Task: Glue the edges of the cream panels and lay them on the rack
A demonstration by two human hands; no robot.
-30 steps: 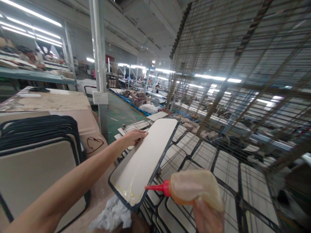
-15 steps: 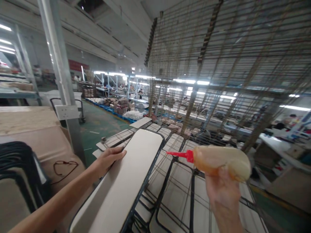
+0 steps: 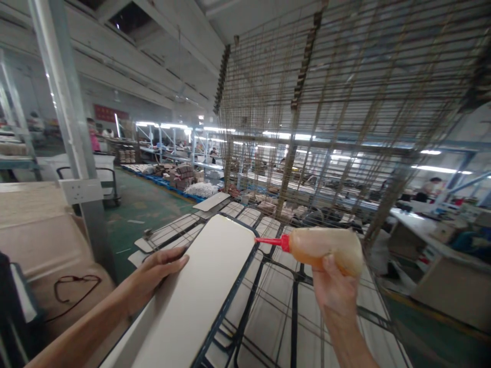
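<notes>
My left hand grips the left edge of a long pale panel with rounded corners and a dark edge band. The panel is tilted, its far end pointing away from me. In my right hand is a squeeze bottle of amber liquid, held on its side. Its red nozzle points left, and the tip is at the panel's far right corner, on or just above the edge. A thin yellowish line runs along the panel's right edge. Under the panel, similar dark-edged panels lie on a wire rack.
A raised wire rack leans up at the right. On the left stand a metal post with a socket box and a cloth-covered surface with red-framed glasses. Stacked goods and distant workers are beyond.
The bottle has moved left, bringing its nozzle tip from beside the panel to its far right corner. My left hand still grips the panel. The camera view has shifted slightly right.
</notes>
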